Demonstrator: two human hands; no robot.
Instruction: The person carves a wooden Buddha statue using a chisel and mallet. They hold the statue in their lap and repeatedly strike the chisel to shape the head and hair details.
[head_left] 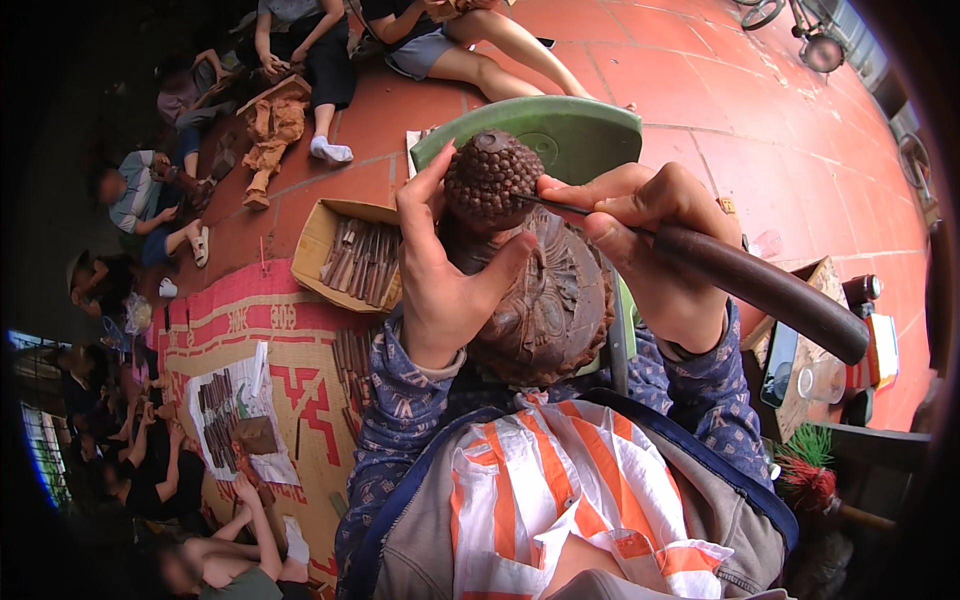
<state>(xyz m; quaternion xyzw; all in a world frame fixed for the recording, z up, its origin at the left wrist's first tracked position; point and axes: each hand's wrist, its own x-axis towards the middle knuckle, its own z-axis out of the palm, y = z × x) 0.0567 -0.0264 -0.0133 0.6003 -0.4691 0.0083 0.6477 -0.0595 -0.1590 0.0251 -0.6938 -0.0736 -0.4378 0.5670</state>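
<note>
A dark brown carved wooden statue (545, 290) stands upright in front of me, its knobbly, curl-covered head (490, 175) at the top. My left hand (440, 265) steadies the head from the left, fingers and thumb curved round its side. In my right hand (665, 245) is a carving chisel (765, 290) with a thick, dark round handle. The chisel's thin metal blade rests against the right side of the curls, guided by my fingers. Behind the head is a green plastic chair (590, 135).
A cardboard box (325, 235) of wooden-handled chisels sits left, beside a patterned mat (300, 400) where more tools lie on paper. At right, a wooden box (800, 340) bears a phone (779, 362) and a clear cup. Several people work along the left and far side.
</note>
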